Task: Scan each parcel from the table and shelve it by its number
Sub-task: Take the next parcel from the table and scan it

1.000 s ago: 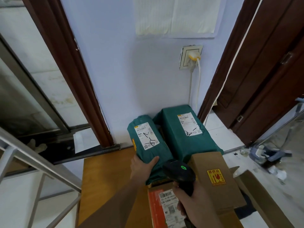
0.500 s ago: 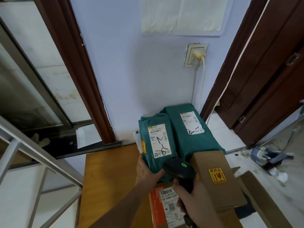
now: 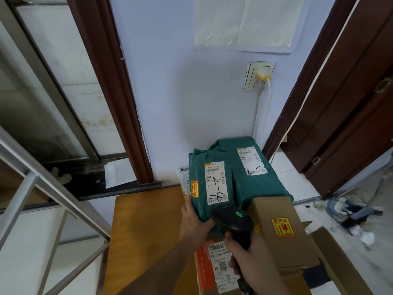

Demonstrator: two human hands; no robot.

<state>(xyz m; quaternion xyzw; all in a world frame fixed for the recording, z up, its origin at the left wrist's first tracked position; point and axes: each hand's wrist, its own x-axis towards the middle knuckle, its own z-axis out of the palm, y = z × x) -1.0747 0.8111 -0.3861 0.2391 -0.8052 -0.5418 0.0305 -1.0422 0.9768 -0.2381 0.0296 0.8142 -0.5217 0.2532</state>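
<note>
A person's left hand [image 3: 192, 223] grips the near end of a green parcel [image 3: 209, 188], tilted up off the wooden table [image 3: 146, 226], its long axis running away toward the wall. The right hand [image 3: 253, 260] is wrapped around a black scanner [image 3: 232, 220], its green light lit, just below the parcel's white label [image 3: 215, 183]. The scanner head sits nearer the label's lower edge, pointing up at it.

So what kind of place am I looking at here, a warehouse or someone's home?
Likely a small parcel pick-up point in an ordinary room, not a warehouse. Labelled green parcels sit on a wooden table against a wall with a socket, the right hand holds a barcode scanner, and wooden doors stand nearby.
</note>
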